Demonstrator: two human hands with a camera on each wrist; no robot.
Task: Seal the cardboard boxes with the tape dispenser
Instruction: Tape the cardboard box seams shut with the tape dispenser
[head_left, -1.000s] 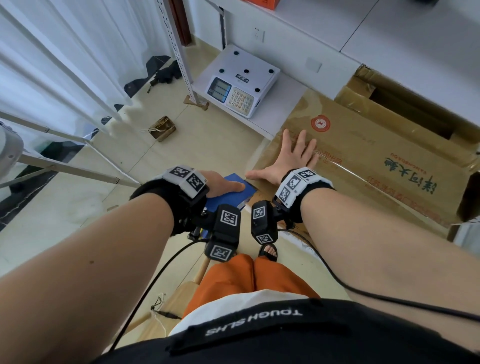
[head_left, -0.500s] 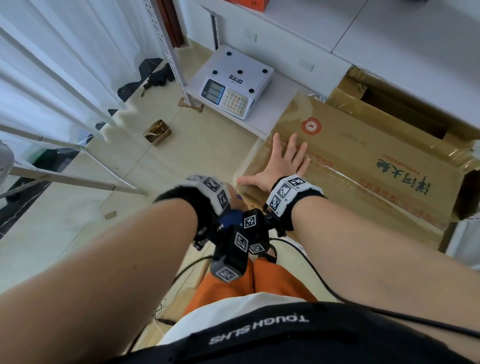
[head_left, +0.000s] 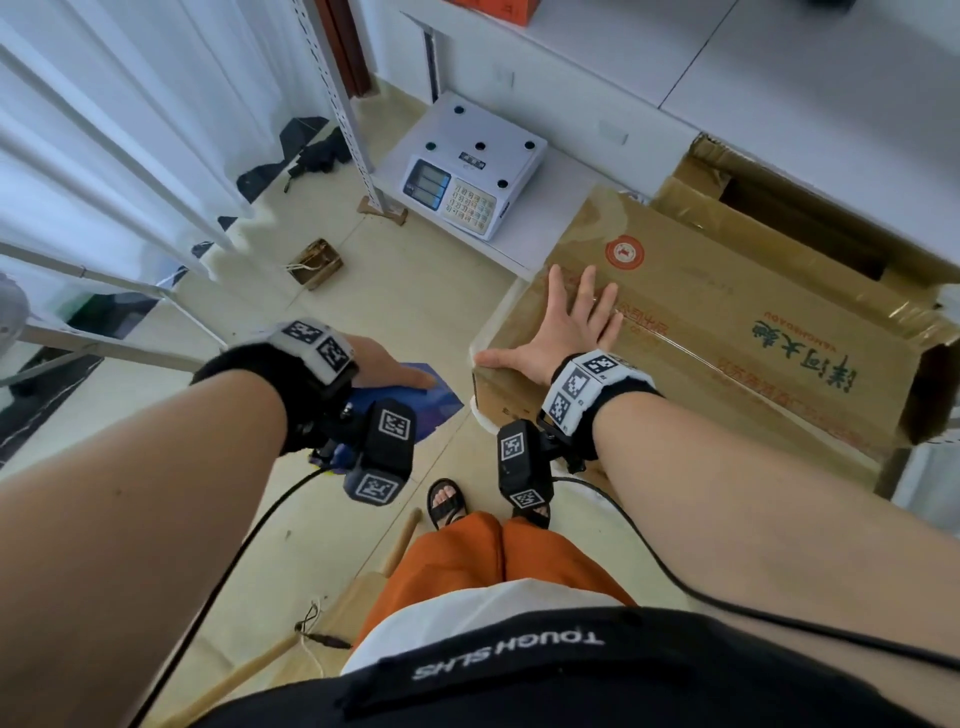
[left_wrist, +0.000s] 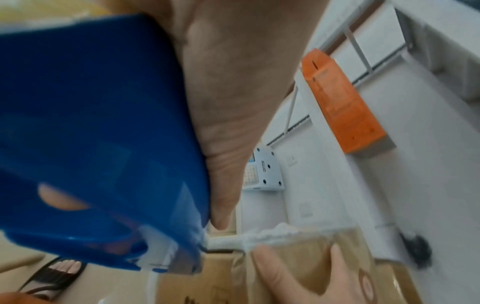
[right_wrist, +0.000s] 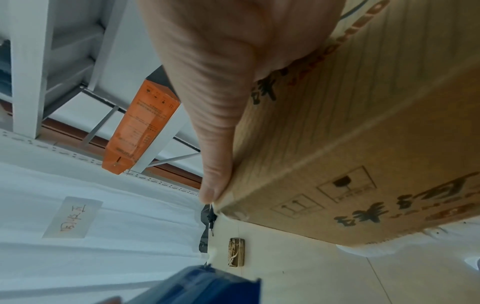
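— Left hand (head_left: 387, 366), low centre of the frame: what's it doing?

— My fingers are wrapped round the blue dispenser (head_left: 415, 405), thumb along its top. I carry it just beside the near corner of the box (head_left: 727, 332), not touching, so I judge the tape can start there.

— And your right hand (head_left: 563, 332)?

— Flat, fingers spread, palm pressing the closed flaps at centre frame, thumb (right_wrist: 213, 181) along the near edge. That keeps the flaps down and the box steady, I think.

— Is the seam taped?

— A shiny strip seems to run along it toward the right of the frame; whether it reaches my end I can't tell.

— Anything further off?

— A second box (head_left: 769, 208), flaps open, at upper right behind mine. A scale (head_left: 470, 171) at upper centre, well apart from both hands.
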